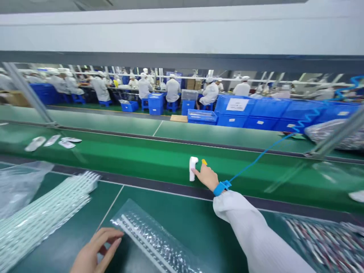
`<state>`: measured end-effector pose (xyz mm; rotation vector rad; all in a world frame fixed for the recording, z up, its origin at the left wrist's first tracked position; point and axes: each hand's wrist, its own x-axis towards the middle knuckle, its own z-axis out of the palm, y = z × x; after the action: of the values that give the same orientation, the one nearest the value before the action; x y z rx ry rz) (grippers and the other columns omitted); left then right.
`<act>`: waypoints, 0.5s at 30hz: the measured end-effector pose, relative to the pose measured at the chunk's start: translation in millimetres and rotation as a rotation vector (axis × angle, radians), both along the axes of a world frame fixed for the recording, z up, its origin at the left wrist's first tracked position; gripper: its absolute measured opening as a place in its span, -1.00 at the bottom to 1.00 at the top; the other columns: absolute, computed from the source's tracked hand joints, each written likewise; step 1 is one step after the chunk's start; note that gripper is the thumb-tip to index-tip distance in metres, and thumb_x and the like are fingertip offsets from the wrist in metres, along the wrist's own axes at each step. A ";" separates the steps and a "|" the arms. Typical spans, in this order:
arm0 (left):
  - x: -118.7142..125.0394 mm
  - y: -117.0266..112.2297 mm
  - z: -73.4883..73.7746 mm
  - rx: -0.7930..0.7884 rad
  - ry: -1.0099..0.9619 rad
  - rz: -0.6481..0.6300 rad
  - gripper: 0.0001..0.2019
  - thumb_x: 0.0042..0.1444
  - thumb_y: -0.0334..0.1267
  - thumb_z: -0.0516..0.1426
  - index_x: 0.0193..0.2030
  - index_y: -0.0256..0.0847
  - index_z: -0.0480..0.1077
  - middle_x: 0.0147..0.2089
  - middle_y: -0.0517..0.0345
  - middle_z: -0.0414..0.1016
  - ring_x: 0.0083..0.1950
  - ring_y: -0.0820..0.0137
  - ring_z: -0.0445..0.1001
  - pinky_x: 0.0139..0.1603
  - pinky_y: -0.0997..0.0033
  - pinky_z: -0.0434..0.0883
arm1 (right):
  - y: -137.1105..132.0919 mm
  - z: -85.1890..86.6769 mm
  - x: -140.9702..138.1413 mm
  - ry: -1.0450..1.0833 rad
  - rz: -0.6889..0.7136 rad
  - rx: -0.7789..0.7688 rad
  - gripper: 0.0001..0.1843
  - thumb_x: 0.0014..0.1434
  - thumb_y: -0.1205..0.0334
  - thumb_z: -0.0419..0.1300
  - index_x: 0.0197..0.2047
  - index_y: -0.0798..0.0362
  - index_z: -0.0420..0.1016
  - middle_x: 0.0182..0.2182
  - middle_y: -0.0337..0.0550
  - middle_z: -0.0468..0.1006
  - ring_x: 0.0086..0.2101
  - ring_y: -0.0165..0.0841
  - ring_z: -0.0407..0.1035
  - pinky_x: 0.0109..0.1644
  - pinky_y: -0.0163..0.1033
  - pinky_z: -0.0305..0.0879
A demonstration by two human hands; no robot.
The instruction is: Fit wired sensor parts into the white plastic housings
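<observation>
To the far left of my left hand, beyond the bags, pale shell-shaped pieces [35, 143] lie on the green conveyor belt [136, 157]. Nearer, a crumpled clear plastic bag [24, 182] and a stack of long pale strips in clear wrapping [48, 214] lie to the left of that hand.

My left hand [95, 252] is half curled, thumb and forefinger a little apart, with nothing visible between them. Its fingertips are just beside a flat clear bag [159, 242] on its right; that bag's long axis slants from beside my fingers toward me and to the right, and white strips show inside.

Ahead and to the right, the white pistol-shaped housing [193, 168] is on the belt at my right thumb. Its long axis runs away from me, and the bent far end points right. My right hand [207, 177] has thumb and forefinger spread, the thumb seeming to touch the housing's edge; I cannot tell whether I grip it. A small yellow piece [204, 162] shows at my forefinger.

A blue wrist strap [222, 187] circles my right wrist. Beyond it, a blue crate [222, 104] bears a white paper label [237, 104], its print too blurred to read. Near my right sleeve, bagged, multicoloured thin parts [321, 240] lie on the right.
</observation>
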<state>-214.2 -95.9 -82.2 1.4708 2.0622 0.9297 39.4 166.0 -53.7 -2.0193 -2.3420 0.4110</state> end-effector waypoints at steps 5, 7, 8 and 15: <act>-22.9 6.2 -11.5 -0.020 0.121 0.267 -0.59 -0.03 0.07 0.02 -0.21 -0.22 0.38 -0.24 0.01 0.40 -0.26 0.17 0.43 -0.19 0.20 0.40 | 11.8 -12.1 -22.2 0.102 -0.051 0.001 -0.69 0.19 0.11 0.06 -0.07 0.12 0.32 -0.16 -0.11 0.41 -0.24 -0.34 0.36 -0.17 -0.11 0.32; -26.7 13.5 -17.4 -0.032 0.123 0.316 -0.55 -0.06 0.09 0.04 -0.18 -0.25 0.36 -0.22 -0.02 0.37 -0.19 0.12 0.40 -0.11 0.12 0.36 | 9.2 -14.6 -17.0 0.150 -0.043 -0.008 -0.74 0.19 0.14 0.05 -0.14 0.14 0.35 -0.23 -0.12 0.45 -0.28 -0.36 0.37 -0.21 -0.15 0.31; -27.0 17.4 -19.8 -0.038 0.118 0.325 -0.54 -0.10 0.09 0.07 -0.19 -0.24 0.36 -0.22 -0.02 0.36 -0.16 0.09 0.38 -0.09 0.09 0.34 | 4.6 -15.8 -13.4 0.179 -0.025 -0.014 -0.77 0.19 0.17 0.04 -0.20 0.15 0.37 -0.27 -0.12 0.46 -0.30 -0.36 0.38 -0.24 -0.19 0.30; -13.8 35.1 -17.6 -0.068 -0.008 0.332 -0.79 -0.27 -0.08 0.19 -0.50 -0.14 0.37 -0.35 0.12 0.32 -0.22 0.10 0.33 -0.10 0.01 0.25 | -67.0 -26.8 -1.4 0.386 0.247 -0.131 -0.95 0.01 0.29 0.08 -0.45 0.03 0.35 -0.53 -0.30 0.51 -0.49 -0.38 0.37 -0.43 -0.32 0.18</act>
<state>-227.9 -60.8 -99.8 1.1069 2.3522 0.9716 38.0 99.0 -80.4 -1.5187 -2.3640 0.8944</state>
